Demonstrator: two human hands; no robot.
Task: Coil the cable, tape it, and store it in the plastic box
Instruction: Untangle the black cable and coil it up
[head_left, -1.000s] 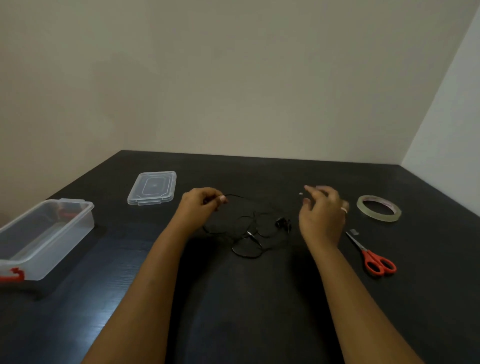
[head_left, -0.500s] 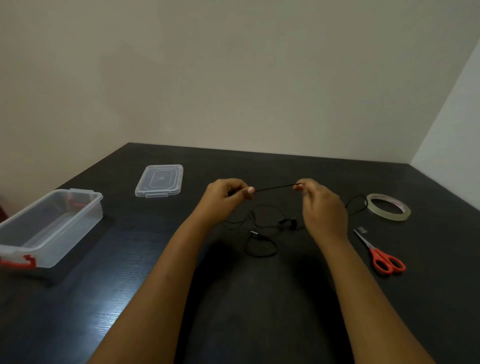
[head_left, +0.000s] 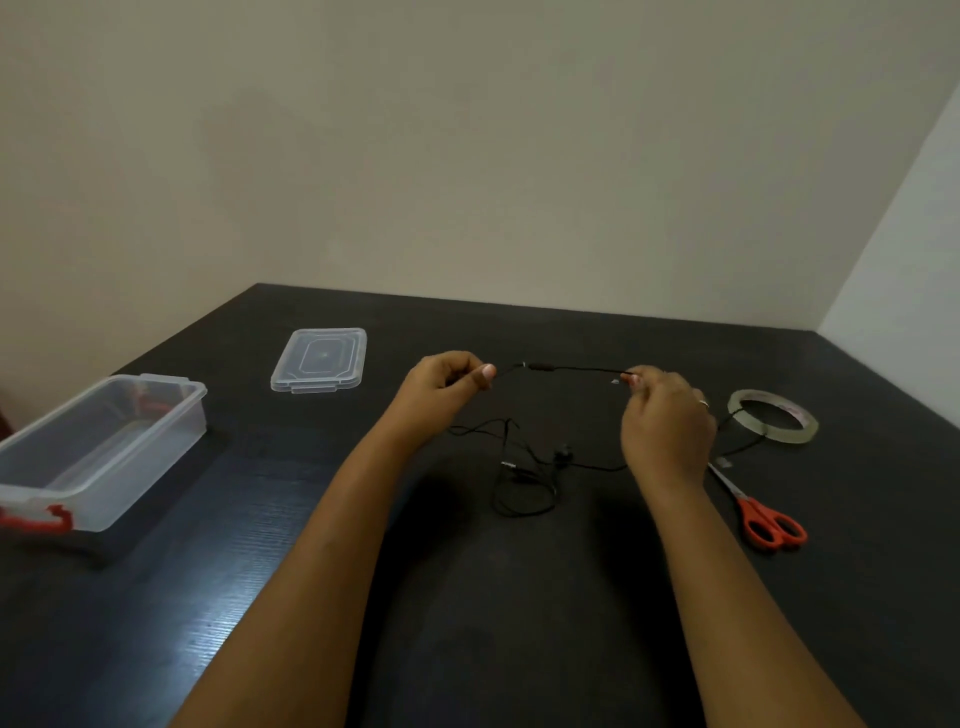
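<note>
A thin black cable (head_left: 566, 368) is stretched between my two hands above the dark table. My left hand (head_left: 447, 384) pinches one end and my right hand (head_left: 665, 421) pinches the other, with a small inline piece between them. The rest of the cable lies in loose loops on the table below (head_left: 524, 483), and one strand trails right toward the tape. A clear tape roll (head_left: 773, 415) lies flat at the right. The clear plastic box (head_left: 98, 447) with red latches stands open at the left.
The box's clear lid (head_left: 319, 359) lies flat behind the box, left of my hands. Orange-handled scissors (head_left: 763, 514) lie at the right, near the tape. Beige walls close the table at the back and right.
Both hands lifted a length of cable off the table and pulled apart, stretching it taut. The pile of loops on the table has shrunk as cable was drawn out.
</note>
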